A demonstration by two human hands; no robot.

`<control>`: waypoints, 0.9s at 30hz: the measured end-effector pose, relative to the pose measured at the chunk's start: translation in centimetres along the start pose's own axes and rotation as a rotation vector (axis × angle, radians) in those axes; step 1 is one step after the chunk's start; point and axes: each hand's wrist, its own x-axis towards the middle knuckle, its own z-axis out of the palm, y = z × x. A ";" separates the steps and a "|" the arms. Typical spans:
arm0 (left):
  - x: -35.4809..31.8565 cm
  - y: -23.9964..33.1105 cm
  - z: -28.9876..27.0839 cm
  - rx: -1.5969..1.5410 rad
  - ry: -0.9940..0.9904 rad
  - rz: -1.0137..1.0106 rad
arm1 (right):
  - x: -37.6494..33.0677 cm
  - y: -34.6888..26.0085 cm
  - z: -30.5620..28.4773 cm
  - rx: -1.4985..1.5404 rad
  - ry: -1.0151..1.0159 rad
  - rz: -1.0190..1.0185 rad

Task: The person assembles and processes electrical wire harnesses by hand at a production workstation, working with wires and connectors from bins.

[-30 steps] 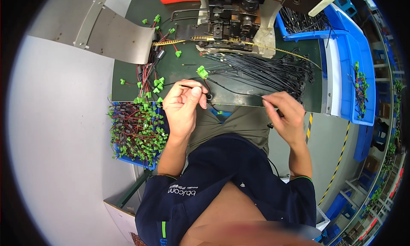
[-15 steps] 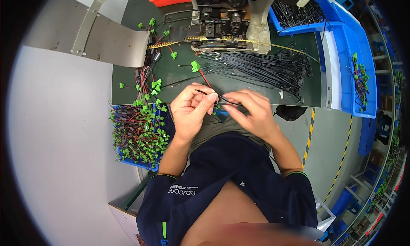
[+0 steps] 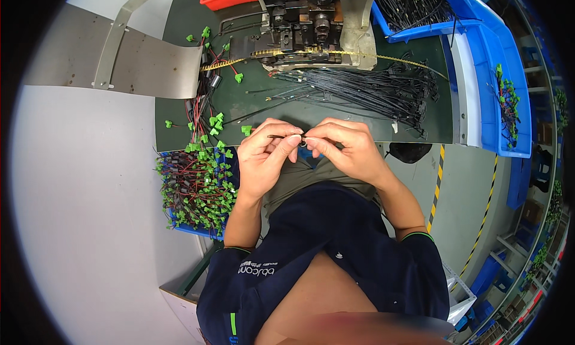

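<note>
1. We pinch the black wire (image 3: 275,136) in the left hand (image 3: 259,159); the right hand (image 3: 354,152) pinches just beside it, its exact hold hidden.
2. The wire is at the near edge of the surface (image 3: 236,94).
3. We judge the step to be fine two-handed wire work; the next move calls for steady fingertips.
4. Beyond, black cables (image 3: 371,93) lie before the machine (image 3: 311,30).

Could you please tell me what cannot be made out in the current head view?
All in the head view:
- Black wire: its stretch between the hands is hidden by the meeting fingertips of the left hand and right hand.
- Machine: its top is cut off by the upper edge.
- Red bin: also cut off by the upper edge.
- Far-right shelves: contents too small and warped near the fisheye rim.
</note>
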 end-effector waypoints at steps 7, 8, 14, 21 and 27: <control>0.1 0.0 0.3 0.191 -0.015 0.063 | -0.4 0.2 0.2 0.105 0.021 0.102; 0.1 0.0 0.4 0.179 -0.011 0.049 | -0.5 0.2 0.2 0.094 0.023 0.109; 0.1 0.1 0.9 0.278 -0.048 0.092 | -0.8 0.3 0.2 0.226 0.060 0.199; 0.2 0.2 1.1 0.456 -0.009 0.102 | -1.2 0.4 -0.4 0.214 0.043 0.217; 0.1 -0.4 0.3 0.191 -0.025 -0.109 | -1.4 0.4 -0.6 0.243 0.027 0.265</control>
